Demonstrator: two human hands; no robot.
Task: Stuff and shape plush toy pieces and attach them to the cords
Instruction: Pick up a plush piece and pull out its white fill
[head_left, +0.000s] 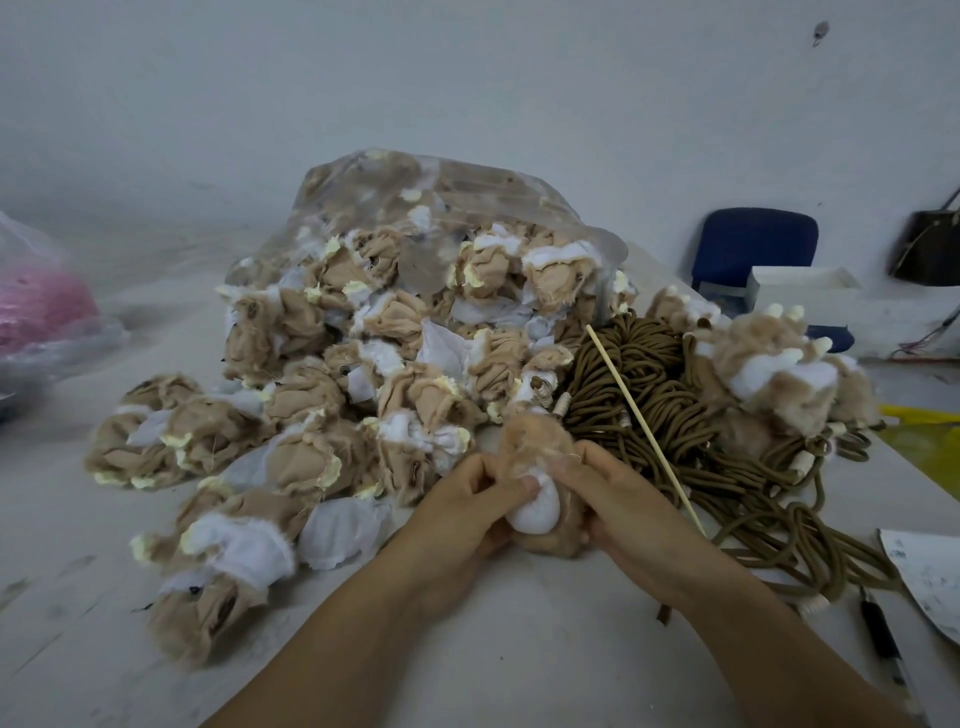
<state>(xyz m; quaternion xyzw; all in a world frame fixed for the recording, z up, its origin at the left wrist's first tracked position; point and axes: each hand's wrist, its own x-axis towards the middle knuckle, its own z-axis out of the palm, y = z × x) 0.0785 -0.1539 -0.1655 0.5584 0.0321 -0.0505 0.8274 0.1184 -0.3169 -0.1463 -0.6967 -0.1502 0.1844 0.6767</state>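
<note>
A tan plush piece with a white belly (536, 506) sits between both my hands over the table. My left hand (462, 512) grips its left side, thumb pressed on the white part. My right hand (618, 499) grips the right side and also holds a thin wooden stick (641, 423) that slants up and left. A heap of brown cords (670, 415) lies just right of my hands. Several unstuffed tan and white plush skins (332, 395) spill from a clear plastic bag (415, 208) behind.
Stuffed plush pieces (779, 369) pile up at the right behind the cords. A black pen (883, 644) and white paper (930, 577) lie at the right edge. A pink bundle in plastic (36, 306) is at the far left, a blue chair (753, 249) behind.
</note>
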